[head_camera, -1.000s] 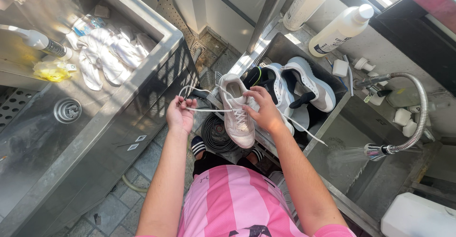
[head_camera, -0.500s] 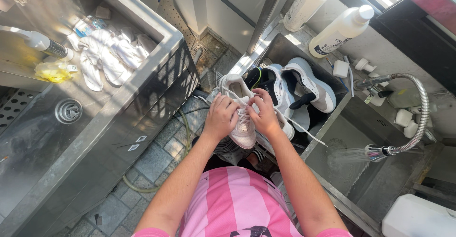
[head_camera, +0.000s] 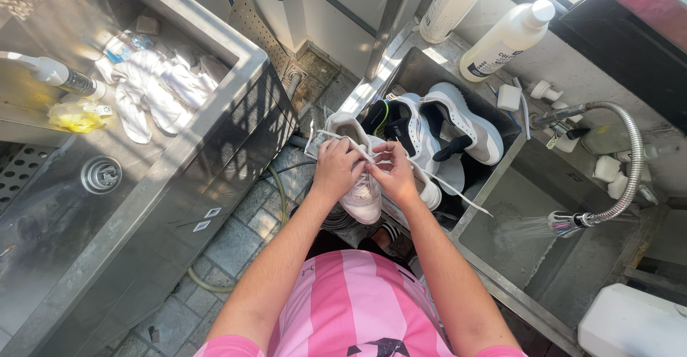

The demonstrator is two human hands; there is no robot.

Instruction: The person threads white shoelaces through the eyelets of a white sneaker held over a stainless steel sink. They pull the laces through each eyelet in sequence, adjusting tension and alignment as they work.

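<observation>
A pale pink-white sneaker [head_camera: 363, 198] rests at the near corner of the steel sink [head_camera: 531, 158], toe toward me. Both hands are on its white lace [head_camera: 458, 194]. My left hand [head_camera: 338, 168] pinches the lace over the shoe's tongue. My right hand [head_camera: 392, 171] grips the same lace just beside it, and a loose end trails off to the right over the sink rim. Behind the hands lie two more sneakers, one white and black [head_camera: 408, 124], one white with grey [head_camera: 465, 124].
A flexible spray hose [head_camera: 605, 207] sprays water into the right sink. Two white bottles [head_camera: 504, 38] stand on the ledge behind. A second steel basin [head_camera: 107, 178] at left holds white rags [head_camera: 154, 89], a yellow cloth and a spray bottle. Tiled floor with a hose lies between.
A second ago my left hand held the lace pulled out to the left. It has since come in beside the right hand over the shoe's tongue.
</observation>
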